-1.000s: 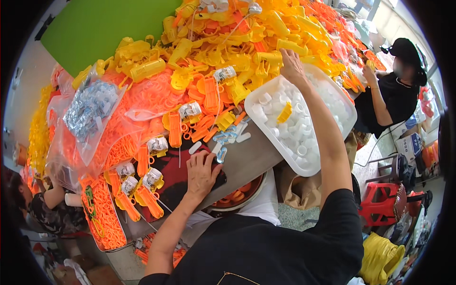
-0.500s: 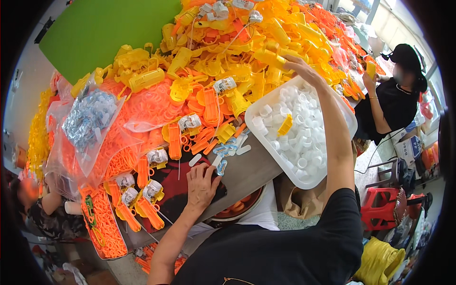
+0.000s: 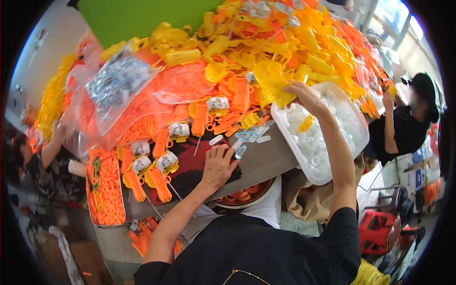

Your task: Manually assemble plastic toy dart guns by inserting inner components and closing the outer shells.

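Currently the surface (image 3: 268,161) bears a far yellow heap (image 3: 327,64) and, at right, a white tray (image 3: 317,177). By its far-left corner the right hand (image 3: 305,97) grasps a yellow part (image 3: 273,80); the left hand (image 3: 219,167) lies loosely spread beside small blue tags (image 3: 241,152).

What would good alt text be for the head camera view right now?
A person's right hand holds a yellow plastic part beside a white tray of small white pieces, with a large yellow heap beyond. The left hand rests on the worktable near loose flat pieces; orange parts lie farther left.
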`<action>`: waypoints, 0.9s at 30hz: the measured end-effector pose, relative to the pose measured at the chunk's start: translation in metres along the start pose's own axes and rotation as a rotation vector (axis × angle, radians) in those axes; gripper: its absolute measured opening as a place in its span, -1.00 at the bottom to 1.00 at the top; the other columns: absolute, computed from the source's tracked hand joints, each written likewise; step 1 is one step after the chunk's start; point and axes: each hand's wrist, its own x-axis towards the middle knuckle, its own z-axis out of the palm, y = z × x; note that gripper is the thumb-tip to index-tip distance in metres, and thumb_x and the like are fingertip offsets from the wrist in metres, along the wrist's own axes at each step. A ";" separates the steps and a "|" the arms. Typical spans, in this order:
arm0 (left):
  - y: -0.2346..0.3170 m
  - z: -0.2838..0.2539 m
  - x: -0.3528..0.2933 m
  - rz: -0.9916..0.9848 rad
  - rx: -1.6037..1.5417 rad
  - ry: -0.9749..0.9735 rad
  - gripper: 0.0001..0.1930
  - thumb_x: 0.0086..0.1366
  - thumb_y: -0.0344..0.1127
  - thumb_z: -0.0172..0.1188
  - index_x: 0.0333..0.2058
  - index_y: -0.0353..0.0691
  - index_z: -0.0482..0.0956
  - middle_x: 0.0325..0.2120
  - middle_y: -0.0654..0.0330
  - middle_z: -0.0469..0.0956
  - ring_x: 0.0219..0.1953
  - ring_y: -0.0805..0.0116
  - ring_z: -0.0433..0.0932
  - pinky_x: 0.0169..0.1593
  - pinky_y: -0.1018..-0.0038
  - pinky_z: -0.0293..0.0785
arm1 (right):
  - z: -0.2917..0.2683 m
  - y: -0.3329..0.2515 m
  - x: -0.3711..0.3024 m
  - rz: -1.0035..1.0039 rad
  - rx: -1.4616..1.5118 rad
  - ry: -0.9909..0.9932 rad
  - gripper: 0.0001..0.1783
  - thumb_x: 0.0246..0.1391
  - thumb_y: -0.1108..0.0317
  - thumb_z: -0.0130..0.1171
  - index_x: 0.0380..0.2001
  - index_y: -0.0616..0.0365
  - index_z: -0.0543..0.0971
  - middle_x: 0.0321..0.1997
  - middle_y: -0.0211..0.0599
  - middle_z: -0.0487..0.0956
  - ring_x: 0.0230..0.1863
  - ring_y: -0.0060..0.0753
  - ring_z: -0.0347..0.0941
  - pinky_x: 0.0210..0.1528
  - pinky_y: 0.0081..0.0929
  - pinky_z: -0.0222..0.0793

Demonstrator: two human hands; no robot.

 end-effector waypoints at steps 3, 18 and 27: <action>-0.001 -0.004 -0.003 0.012 0.016 -0.006 -0.58 0.27 -0.08 0.29 0.01 -0.17 0.52 -0.05 0.13 0.41 0.03 0.10 0.38 0.08 0.18 0.27 | 0.017 -0.002 0.014 -0.016 -0.145 0.169 -0.39 0.30 0.10 0.13 0.25 0.29 0.38 -0.15 -0.25 0.59 -0.20 -0.43 0.59 -0.18 -0.49 0.53; 0.000 -0.004 -0.001 0.022 -0.072 0.002 -0.61 0.28 -0.11 0.29 0.00 -0.16 0.55 -0.06 0.16 0.42 0.03 0.11 0.38 0.07 0.20 0.30 | 0.050 -0.011 0.195 -0.130 -0.353 0.434 -0.54 0.29 0.07 0.19 0.13 0.10 0.57 0.03 -0.22 0.66 0.05 -0.25 0.59 0.05 -0.24 0.52; -0.001 -0.009 0.004 -0.013 0.007 -0.040 -0.60 0.27 -0.09 0.30 0.01 -0.14 0.54 -0.05 0.16 0.41 0.04 0.13 0.39 0.05 0.20 0.30 | -0.030 -0.001 0.148 -0.435 -0.459 1.126 -0.67 0.11 0.24 0.22 -0.12 0.21 0.65 -0.29 -0.09 0.71 -0.22 -0.17 0.66 -0.14 -0.30 0.54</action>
